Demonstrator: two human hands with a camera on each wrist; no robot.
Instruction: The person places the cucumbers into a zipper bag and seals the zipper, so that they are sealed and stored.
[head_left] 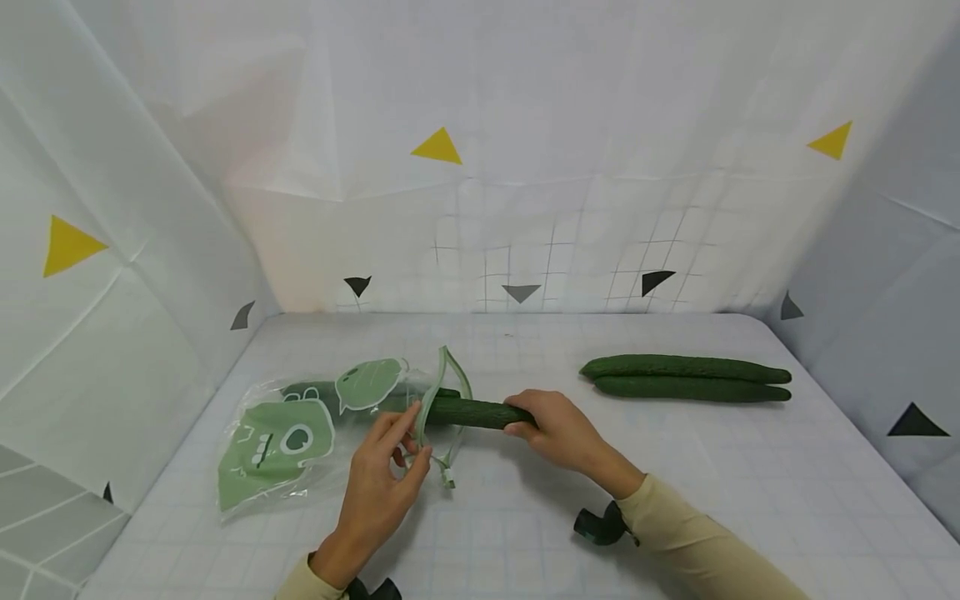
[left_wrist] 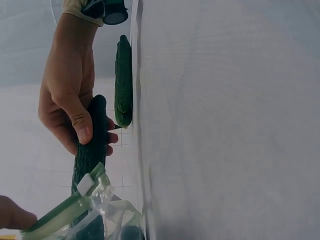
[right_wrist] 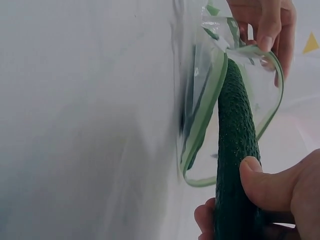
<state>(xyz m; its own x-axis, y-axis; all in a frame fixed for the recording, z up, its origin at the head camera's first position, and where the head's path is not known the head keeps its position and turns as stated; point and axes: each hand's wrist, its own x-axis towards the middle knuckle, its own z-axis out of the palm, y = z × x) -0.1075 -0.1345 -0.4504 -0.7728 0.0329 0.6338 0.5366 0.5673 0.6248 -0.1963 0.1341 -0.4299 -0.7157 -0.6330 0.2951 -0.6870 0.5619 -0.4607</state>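
A clear zip bag [head_left: 276,446] with green cartoon prints lies at the left, its green-edged mouth spread toward the right. My left hand [head_left: 381,477] pinches the rim of that mouth; in the right wrist view the left thumb lies on the green zip strip [right_wrist: 274,102]. My right hand [head_left: 561,429] grips one end of a dark green cucumber [head_left: 480,413], its thumb on top. The other end of this cucumber points into the bag's mouth. Another cucumber [head_left: 322,390] is inside the bag, partly hidden by the prints.
Two more cucumbers [head_left: 686,367] lie side by side at the right back of the white table [head_left: 525,533]. White sheets with yellow and dark triangles stand around the back and sides. A small black device [head_left: 600,525] is strapped under the right wrist.
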